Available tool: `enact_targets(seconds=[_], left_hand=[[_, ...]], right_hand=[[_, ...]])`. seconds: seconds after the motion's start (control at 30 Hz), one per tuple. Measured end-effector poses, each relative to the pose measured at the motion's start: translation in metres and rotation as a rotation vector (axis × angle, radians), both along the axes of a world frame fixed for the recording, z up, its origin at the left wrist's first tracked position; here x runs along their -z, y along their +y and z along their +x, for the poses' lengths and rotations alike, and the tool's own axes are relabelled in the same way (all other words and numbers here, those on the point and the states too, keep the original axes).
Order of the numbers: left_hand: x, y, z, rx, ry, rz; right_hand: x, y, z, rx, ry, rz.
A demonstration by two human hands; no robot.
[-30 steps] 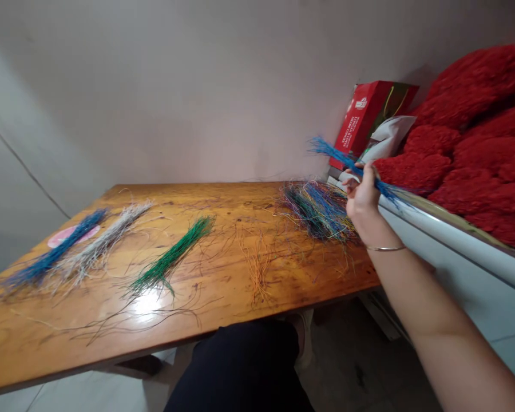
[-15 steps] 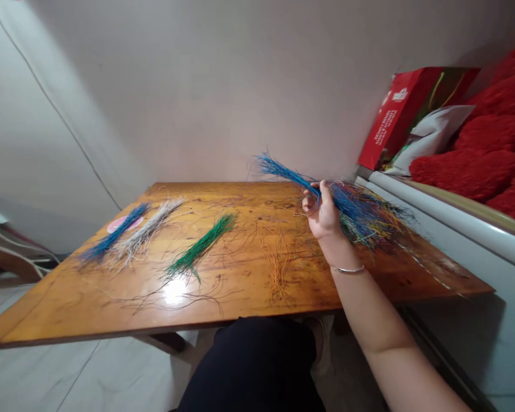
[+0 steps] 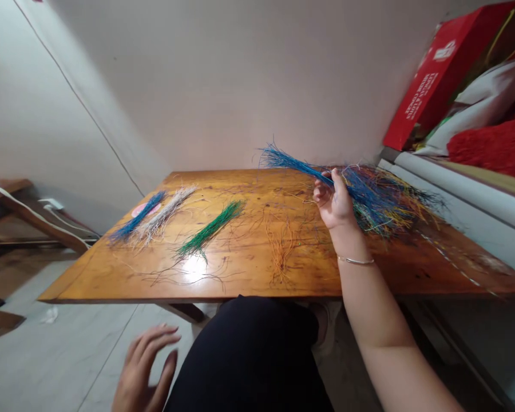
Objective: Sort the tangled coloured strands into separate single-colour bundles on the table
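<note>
While the right hand (image 3: pixel 337 200) grips blue strands (image 3: pixel 289 162) above the table (image 3: pixel 90 280) and the left hand (image 3: pixel 139 369), fingers parted, hangs off its near edge, a slack pinch could scatter them across it.

A slim bundle of bright blue, wire-like strands (image 3: pixel 299 165) slants from the grip of a bare right hand (image 3: pixel 335 201), raised over a brown wooden table (image 3: pixel 249 263). Gathered tight near the fingers, it splays leftward into fine, brushlike tips; its other end blends indistinguishably into a multicoloured heap of loose strands (image 3: pixel 380 200).
</note>
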State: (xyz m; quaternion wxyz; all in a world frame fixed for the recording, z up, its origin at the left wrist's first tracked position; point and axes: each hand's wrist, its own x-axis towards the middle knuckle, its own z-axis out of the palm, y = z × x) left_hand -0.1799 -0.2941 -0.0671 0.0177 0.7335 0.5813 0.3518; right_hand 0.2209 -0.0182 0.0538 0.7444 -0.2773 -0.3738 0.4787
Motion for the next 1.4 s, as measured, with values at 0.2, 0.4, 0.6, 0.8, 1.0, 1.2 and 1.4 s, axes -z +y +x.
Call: enact_targets(seconds=[0.2, 0.4, 0.6, 0.8, 1.0, 1.2, 1.4], left_hand=[[-0.066, 0.099, 0.073, 0.276, -0.226, -0.608], [-0.091, 0.165, 0.155, 0.505, 0.016, -0.438], [-0.072, 0.215, 0.224, 0.503, 0.282, -0.324], [-0.053, 0.221, 0.25, 0.429, 0.504, -0.208], [-0.046, 0.218, 0.253, 0.434, 0.547, -0.187], [-0.039, 0.213, 0.25, 0.468, 0.55, -0.145], [-0.037, 0.212, 0.249, 0.474, 0.533, -0.147]], right_hand=[[0.005, 0.012, 0.025, 0.086, 0.011, 0.007], [0.008, 0.018, 0.044, 0.14, 0.021, -0.034], [0.009, 0.021, 0.055, 0.161, 0.082, -0.043], [0.012, 0.024, 0.059, 0.156, 0.145, -0.065], [0.012, 0.024, 0.059, 0.176, 0.114, -0.1], [0.015, 0.029, 0.059, 0.172, 0.122, -0.106], [0.017, 0.03, 0.058, 0.171, 0.088, -0.099]])
